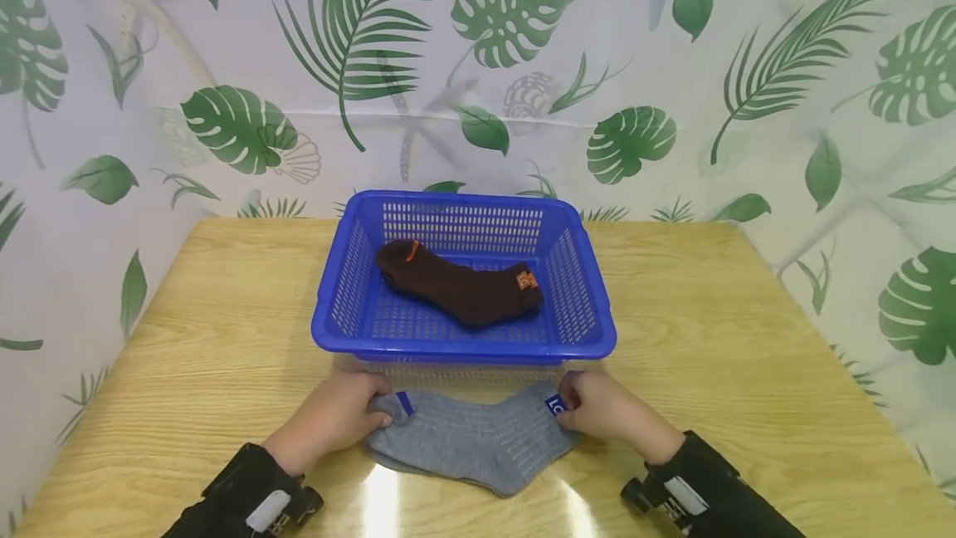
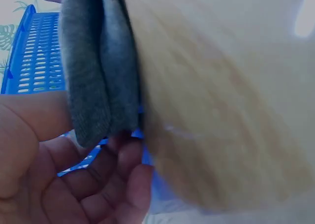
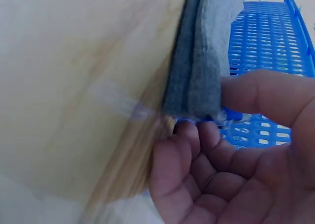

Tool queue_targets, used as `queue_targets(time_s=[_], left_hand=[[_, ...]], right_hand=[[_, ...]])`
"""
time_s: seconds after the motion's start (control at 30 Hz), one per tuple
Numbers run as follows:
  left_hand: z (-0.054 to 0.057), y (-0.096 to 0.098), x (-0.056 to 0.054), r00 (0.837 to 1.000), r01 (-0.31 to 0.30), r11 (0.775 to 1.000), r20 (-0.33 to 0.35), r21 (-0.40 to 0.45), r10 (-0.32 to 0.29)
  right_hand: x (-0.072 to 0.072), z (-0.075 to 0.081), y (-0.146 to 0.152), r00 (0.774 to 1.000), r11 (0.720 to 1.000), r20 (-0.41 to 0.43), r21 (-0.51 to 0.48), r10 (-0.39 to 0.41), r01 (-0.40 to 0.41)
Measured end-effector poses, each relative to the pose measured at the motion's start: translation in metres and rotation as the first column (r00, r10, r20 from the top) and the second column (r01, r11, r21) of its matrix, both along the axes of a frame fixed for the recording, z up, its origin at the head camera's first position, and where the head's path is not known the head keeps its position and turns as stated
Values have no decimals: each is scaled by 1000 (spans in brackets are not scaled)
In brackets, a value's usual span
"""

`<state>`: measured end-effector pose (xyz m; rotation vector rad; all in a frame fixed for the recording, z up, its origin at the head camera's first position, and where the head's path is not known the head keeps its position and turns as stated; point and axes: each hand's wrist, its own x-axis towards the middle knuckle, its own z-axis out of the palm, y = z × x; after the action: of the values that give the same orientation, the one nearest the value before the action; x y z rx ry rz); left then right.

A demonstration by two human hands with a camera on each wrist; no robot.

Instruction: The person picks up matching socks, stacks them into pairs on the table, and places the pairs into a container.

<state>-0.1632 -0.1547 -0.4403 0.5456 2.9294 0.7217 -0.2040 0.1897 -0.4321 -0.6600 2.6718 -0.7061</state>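
A pair of grey socks (image 1: 470, 434) lies flat, one over the other, at the front of the table in the head view. My left hand (image 1: 345, 412) pinches the toe end, beside a dark blue stripe. At the cuff end, next to a blue label, my right hand (image 1: 603, 407) grips the fabric between thumb and fingers. Both wrist views show the grey socks (image 2: 101, 61) edge-on, with the thumb on one side and curled fingers partly hidden below. Just beyond the socks stands a blue basket (image 1: 463, 346), with dark brown socks (image 1: 463, 285) lying inside it.
The wooden table (image 1: 246, 314) extends to both sides of the basket. Behind and beside it hangs a leaf-patterned cloth (image 1: 448, 106). Dark bands with small devices (image 1: 269, 513) are worn on both wrists.
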Motion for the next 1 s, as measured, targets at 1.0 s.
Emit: queue_targets(time_s=[1.0], left_hand=[[149,-24,-90,978,-177,927,-45,330,203]], right_hand=[[-79,152,-38,981,990,-137,-30,-140,137]])
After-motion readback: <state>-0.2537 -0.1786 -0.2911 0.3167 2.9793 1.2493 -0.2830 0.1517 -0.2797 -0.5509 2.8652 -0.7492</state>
